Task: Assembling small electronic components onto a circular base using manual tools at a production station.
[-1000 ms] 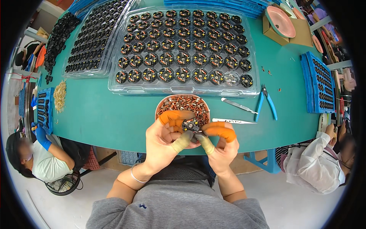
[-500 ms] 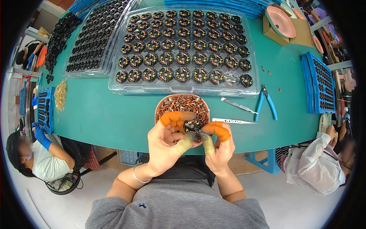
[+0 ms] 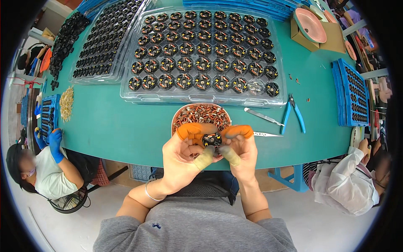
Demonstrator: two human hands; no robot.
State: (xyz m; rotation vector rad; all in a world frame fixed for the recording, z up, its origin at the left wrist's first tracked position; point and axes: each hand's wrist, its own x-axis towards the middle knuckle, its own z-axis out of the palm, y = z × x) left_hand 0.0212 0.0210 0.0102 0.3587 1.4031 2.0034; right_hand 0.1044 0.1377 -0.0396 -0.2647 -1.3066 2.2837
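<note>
Above the near part of the pink bowl (image 3: pixel 174 119), my left hand (image 3: pixel 180 157) pinches a round black part (image 3: pixel 212 140) between thumb and fingers. Its upper face carries small copper-coloured and yellow pieces. My right hand (image 3: pixel 242 157) is closed at the right edge of the same part, index finger above and thumb below. Orange and pale yellow finger covers wrap several fingers of both hands. The bowl is full of small copper-coloured pieces (image 3: pixel 201 114). Just beyond it, a clear plastic tray (image 3: pixel 168 97) holds rows of similar round black parts, with one pocket (image 3: pixel 255 87) bare.
Right of the bowl lie tweezers (image 3: pixel 264 116), a second pair partly hidden (image 3: pixel 268 134), and blue-handled pliers (image 3: pixel 294 113). Another filled tray (image 3: pixel 98 46) and a black heap (image 3: pixel 69 35) stand far left. Blue trays (image 3: pixel 350 92) are stacked at right. Co-workers sit at both sides.
My right index finger and thumb have shifted up and outward along the part, uncovering more of its face. At left, the co-worker's blue-gloved hands have moved beside the blue tray.
</note>
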